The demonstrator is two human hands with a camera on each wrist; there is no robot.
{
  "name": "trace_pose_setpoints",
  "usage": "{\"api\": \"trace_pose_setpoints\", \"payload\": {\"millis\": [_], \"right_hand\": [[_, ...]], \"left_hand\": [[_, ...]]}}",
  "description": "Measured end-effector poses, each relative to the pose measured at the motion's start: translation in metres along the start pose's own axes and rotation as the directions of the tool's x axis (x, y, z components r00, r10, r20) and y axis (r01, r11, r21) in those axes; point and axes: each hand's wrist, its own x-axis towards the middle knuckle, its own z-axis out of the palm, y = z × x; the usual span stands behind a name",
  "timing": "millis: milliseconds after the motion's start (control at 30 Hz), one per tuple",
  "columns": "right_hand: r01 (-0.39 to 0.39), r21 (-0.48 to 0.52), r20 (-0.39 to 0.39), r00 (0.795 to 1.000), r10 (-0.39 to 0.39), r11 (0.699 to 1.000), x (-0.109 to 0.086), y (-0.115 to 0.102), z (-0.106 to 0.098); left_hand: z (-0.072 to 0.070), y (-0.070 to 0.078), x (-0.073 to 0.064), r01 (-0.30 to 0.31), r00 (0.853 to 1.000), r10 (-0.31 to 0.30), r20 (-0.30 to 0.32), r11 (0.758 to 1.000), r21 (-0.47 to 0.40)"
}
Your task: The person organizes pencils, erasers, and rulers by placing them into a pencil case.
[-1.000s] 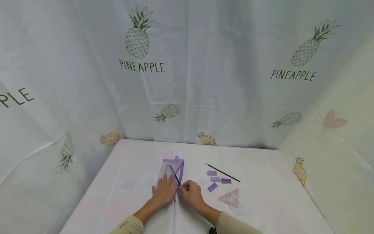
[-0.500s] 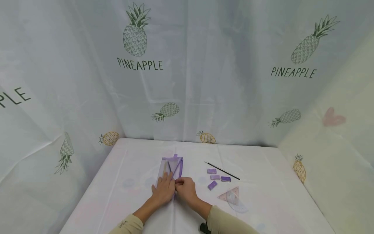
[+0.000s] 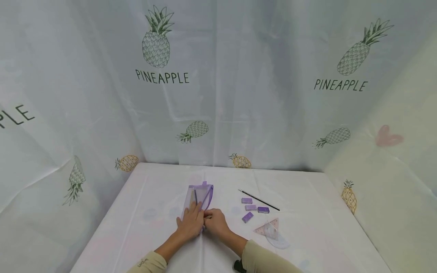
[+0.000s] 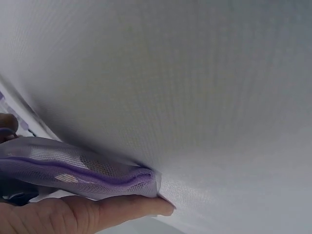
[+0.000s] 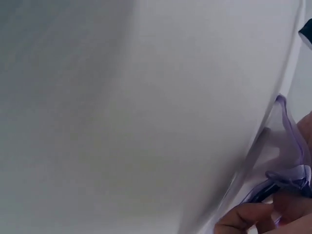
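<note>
A purple mesh pencil case (image 3: 201, 189) lies on the table, its far end showing beyond my hands. My left hand (image 3: 192, 222) rests on it with fingers stretched out. In the left wrist view, the mesh and its purple trim (image 4: 117, 180) run along that hand. Through the mesh a dark pencil (image 3: 195, 196) shows beside a paler slim stick (image 3: 192, 195). My right hand (image 3: 216, 222) is at the case's right edge, thumb and fingers pinching the pencil's near end. In the right wrist view, a dark length (image 5: 265, 194) lies at its fingertips against the purple edge.
To the right lie several purple erasers (image 3: 250, 207) and a black pencil (image 3: 259, 200). Nearer me are a pink-patterned triangle ruler (image 3: 269, 228) and a clear protractor (image 3: 280, 242), overlapping. A white cloth covers the table (image 3: 164, 178), and pineapple-print curtains (image 3: 239, 94) stand around it.
My right hand has moved left to the pencil case with the pencil, which now lies more in line with the case and shows under its mesh. My left hand has stayed in place.
</note>
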Motion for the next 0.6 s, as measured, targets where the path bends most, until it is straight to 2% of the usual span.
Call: {"api": "trace_pose_setpoints", "payload": {"millis": [133, 167, 233, 400, 500, 600], "right_hand": [[0.185, -0.124, 0.041, 0.983, -0.181, 0.975, 0.0, 0.003, -0.004], [0.213, -0.144, 0.061, 0.977, -0.206, 0.966, 0.0, 0.003, -0.005], [0.214, -0.178, 0.11, 0.974, -0.196, 0.961, 0.002, 0.003, -0.009], [0.115, -0.182, 0.24, 0.968, -0.07, 0.977, 0.005, 0.005, -0.018], [0.002, -0.076, 0.296, 0.955, 0.021, 0.997, 0.006, 0.006, -0.022], [-0.123, 0.055, 0.305, 0.947, 0.101, 0.991, 0.005, 0.007, -0.021]], "left_hand": [[0.0, 0.0, 0.0, -0.002, 1.0, 0.002, -0.002, 1.0, -0.01], [-0.001, 0.0, 0.0, -0.002, 1.0, 0.002, -0.001, 1.0, -0.009], [-0.001, 0.0, 0.0, 0.0, 1.0, 0.0, 0.0, 1.0, -0.01], [-0.002, 0.001, -0.001, 0.008, 1.0, -0.008, 0.007, 1.0, -0.021], [-0.002, 0.001, -0.002, 0.007, 1.0, -0.007, 0.005, 1.0, -0.022], [-0.002, 0.001, -0.003, 0.006, 1.0, -0.006, 0.005, 1.0, -0.017]]}}
